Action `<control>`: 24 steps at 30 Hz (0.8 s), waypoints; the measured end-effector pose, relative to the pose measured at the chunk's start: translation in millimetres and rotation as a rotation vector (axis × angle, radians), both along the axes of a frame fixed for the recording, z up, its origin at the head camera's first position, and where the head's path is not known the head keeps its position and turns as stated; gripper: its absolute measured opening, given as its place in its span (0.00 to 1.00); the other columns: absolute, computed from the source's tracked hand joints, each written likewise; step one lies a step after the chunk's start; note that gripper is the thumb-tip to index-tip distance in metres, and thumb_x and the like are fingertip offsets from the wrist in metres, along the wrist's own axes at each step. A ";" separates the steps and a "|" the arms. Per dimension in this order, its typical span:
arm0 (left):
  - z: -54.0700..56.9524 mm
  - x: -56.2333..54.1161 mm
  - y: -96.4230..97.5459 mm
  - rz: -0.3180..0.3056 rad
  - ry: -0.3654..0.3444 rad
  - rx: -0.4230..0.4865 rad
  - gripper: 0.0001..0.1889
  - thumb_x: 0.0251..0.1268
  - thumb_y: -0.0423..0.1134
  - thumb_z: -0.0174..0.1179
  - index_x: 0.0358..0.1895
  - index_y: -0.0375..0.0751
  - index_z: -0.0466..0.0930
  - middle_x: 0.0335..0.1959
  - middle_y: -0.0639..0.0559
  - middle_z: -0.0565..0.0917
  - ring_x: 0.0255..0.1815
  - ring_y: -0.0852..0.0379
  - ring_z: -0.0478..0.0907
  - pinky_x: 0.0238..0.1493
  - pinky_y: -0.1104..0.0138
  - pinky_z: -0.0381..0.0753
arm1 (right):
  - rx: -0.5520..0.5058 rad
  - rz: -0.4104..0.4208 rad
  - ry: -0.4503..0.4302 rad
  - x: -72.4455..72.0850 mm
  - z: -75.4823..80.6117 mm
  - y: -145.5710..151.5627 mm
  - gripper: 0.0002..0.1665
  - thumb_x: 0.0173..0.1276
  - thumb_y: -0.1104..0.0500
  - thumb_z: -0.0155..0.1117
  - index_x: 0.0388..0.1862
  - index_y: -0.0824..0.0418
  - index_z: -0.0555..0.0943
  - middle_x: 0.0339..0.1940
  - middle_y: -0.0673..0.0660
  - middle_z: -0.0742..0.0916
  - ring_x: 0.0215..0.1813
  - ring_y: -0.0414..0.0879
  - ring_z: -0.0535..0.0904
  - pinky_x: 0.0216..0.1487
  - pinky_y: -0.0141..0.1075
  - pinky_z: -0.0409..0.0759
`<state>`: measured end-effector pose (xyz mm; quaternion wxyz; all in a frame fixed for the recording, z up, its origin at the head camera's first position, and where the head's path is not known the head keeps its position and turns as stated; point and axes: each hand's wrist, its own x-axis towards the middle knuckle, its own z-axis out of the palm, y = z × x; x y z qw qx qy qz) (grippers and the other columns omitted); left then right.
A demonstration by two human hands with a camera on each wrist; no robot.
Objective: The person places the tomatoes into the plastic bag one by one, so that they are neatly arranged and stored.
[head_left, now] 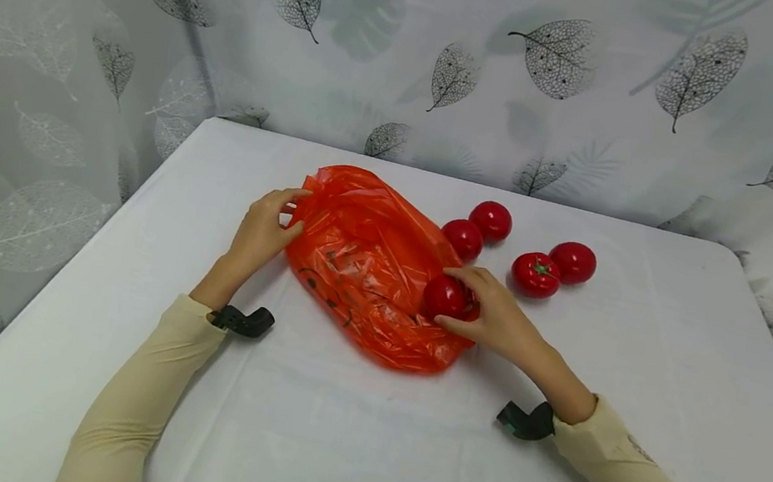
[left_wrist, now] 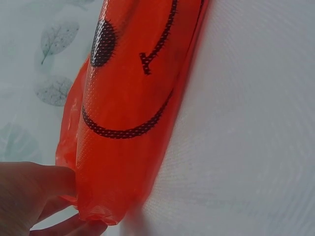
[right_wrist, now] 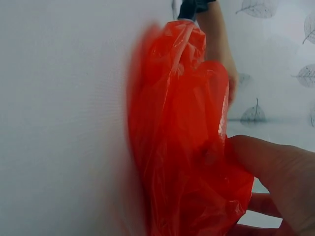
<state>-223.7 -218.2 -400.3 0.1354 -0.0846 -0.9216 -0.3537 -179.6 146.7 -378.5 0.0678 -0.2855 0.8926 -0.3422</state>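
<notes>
An orange-red plastic bag (head_left: pixel 366 225) lies crumpled on the table, its mouth toward the far side. At the bag's left end, my left hand (head_left: pixel 256 236) pinches the edge between thumb and fingers. In the left wrist view the bag (left_wrist: pixel 123 164) shows a black printed face beside the left hand (left_wrist: pixel 34 196). My right hand (head_left: pixel 499 319) grips a red tomato (head_left: pixel 444 296) at the bag's right part. From the right wrist, the bag (right_wrist: pixel 172 128) hides that tomato, and the right hand's thumb (right_wrist: pixel 258 152) is against the plastic.
Past the bag's right side lie two tomatoes, a nearer one (head_left: pixel 463 239) and a farther one (head_left: pixel 491 221). Further right, a tomato with a green stem (head_left: pixel 535 275) touches another tomato (head_left: pixel 573 262). A leaf-patterned curtain (head_left: pixel 402 50) hangs behind the white table (head_left: pixel 338 452).
</notes>
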 end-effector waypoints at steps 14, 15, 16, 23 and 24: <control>-0.4 0.4 1.0 -0.019 0.006 0.026 0.24 0.62 0.26 0.59 0.63 0.34 0.73 0.55 0.34 0.78 0.53 0.38 0.78 0.49 0.48 0.83 | 0.035 -0.005 -0.017 4.1 4.2 -0.2 0.40 0.57 0.58 0.75 0.67 0.64 0.70 0.64 0.67 0.73 0.65 0.62 0.69 0.53 0.56 0.81; -0.3 0.4 0.9 -0.020 0.005 0.027 0.24 0.62 0.26 0.58 0.63 0.34 0.73 0.55 0.34 0.78 0.53 0.38 0.78 0.49 0.48 0.83 | 0.036 -0.004 -0.012 4.6 4.7 -0.3 0.39 0.57 0.58 0.75 0.67 0.64 0.71 0.64 0.66 0.73 0.65 0.61 0.69 0.53 0.56 0.81; -0.1 0.5 0.9 -0.020 0.003 0.028 0.24 0.62 0.26 0.58 0.63 0.34 0.72 0.55 0.34 0.78 0.53 0.38 0.78 0.49 0.48 0.83 | 0.035 -0.001 -0.004 5.0 5.0 -0.3 0.39 0.57 0.58 0.75 0.66 0.63 0.72 0.64 0.66 0.73 0.65 0.61 0.69 0.53 0.55 0.81; 0.4 0.7 0.9 -0.019 -0.003 0.018 0.24 0.62 0.27 0.59 0.64 0.33 0.72 0.56 0.34 0.78 0.53 0.38 0.78 0.50 0.48 0.83 | 0.023 0.003 0.037 8.4 6.6 0.8 0.36 0.56 0.59 0.75 0.63 0.64 0.74 0.63 0.66 0.74 0.64 0.60 0.70 0.52 0.54 0.82; 0.3 0.6 0.9 -0.018 -0.002 0.016 0.24 0.62 0.27 0.59 0.64 0.33 0.72 0.56 0.34 0.78 0.53 0.38 0.78 0.50 0.48 0.83 | 0.021 -0.001 0.039 8.8 6.8 1.3 0.36 0.56 0.60 0.75 0.63 0.64 0.74 0.63 0.65 0.74 0.64 0.60 0.70 0.52 0.54 0.82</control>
